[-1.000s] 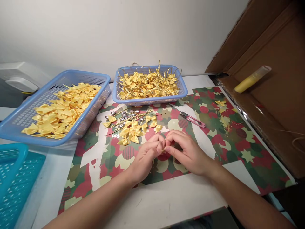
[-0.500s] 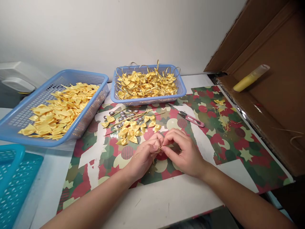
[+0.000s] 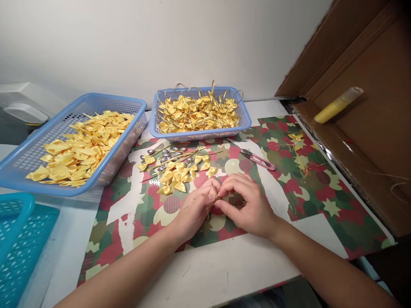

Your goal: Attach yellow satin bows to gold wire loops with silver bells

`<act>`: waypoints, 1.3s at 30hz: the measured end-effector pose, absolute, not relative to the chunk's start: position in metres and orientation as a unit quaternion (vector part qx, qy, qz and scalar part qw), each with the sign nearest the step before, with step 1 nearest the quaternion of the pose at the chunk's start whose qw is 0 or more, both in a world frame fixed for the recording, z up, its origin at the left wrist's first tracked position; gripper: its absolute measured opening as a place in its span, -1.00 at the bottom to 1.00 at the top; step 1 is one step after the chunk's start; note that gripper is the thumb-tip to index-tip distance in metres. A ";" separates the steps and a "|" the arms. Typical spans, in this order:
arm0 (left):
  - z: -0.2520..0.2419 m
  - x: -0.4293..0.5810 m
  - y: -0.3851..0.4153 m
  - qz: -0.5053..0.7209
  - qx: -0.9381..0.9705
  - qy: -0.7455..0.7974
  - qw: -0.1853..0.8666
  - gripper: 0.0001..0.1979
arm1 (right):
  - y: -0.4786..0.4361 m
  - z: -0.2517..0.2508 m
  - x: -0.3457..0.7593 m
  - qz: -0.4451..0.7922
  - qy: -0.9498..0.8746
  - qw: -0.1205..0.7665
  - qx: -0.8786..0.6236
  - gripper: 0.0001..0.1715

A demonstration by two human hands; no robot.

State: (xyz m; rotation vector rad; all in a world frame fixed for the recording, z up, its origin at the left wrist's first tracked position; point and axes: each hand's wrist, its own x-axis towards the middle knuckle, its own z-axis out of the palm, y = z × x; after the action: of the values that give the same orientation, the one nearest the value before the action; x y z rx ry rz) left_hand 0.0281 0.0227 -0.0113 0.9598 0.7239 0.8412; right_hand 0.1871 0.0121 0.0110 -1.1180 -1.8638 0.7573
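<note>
My left hand (image 3: 195, 210) and my right hand (image 3: 248, 206) meet over the patterned sheet, fingertips almost touching. Between them is a thin gold cord (image 3: 208, 211), pinched by both thumbs and forefingers; most of it is hidden by the fingers. Just beyond my left hand lies a small heap of yellow satin bows (image 3: 176, 176). Behind the bows are loose gold cords (image 3: 195, 153) and several shiny silver bells or beads (image 3: 165, 155). A pair of pink-handled thread snips (image 3: 258, 160) rests beyond my right hand.
A blue basket (image 3: 115, 169) of yellow bows stands at the left, and another blue basket (image 3: 201, 137) of bows with gold cords stands at the back. A teal basket (image 3: 19, 248) is at the near left. Thread scraps (image 3: 302, 160) lie right, beside a cardboard box (image 3: 362, 128).
The hands stay in nearly the same place. The right thumb and forefinger have shifted slightly at the cord, with a little more gap between them.
</note>
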 end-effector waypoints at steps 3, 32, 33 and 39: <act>-0.011 0.029 0.022 0.388 0.445 0.331 0.736 -0.71 | 0.012 0.010 0.188 0.303 -0.745 0.403 -0.438 -0.81; -0.007 0.033 0.023 0.408 0.299 0.309 0.805 -0.51 | 0.023 0.028 0.216 0.471 -0.756 0.186 -0.415 -0.82; -0.007 0.033 0.023 0.408 0.303 0.312 0.803 -0.51 | 0.023 0.028 0.216 0.454 -0.750 0.207 -0.433 -0.80; -0.007 0.033 0.021 0.403 0.335 0.339 0.781 -0.53 | 0.017 0.021 0.198 0.320 -0.753 0.374 -0.436 -0.79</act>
State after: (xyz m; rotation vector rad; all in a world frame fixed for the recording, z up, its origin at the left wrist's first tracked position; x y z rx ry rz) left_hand 0.0334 0.0209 -0.0075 0.7237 0.7321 0.8711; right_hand 0.1981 0.0170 0.0205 -1.1165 -1.9284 0.8204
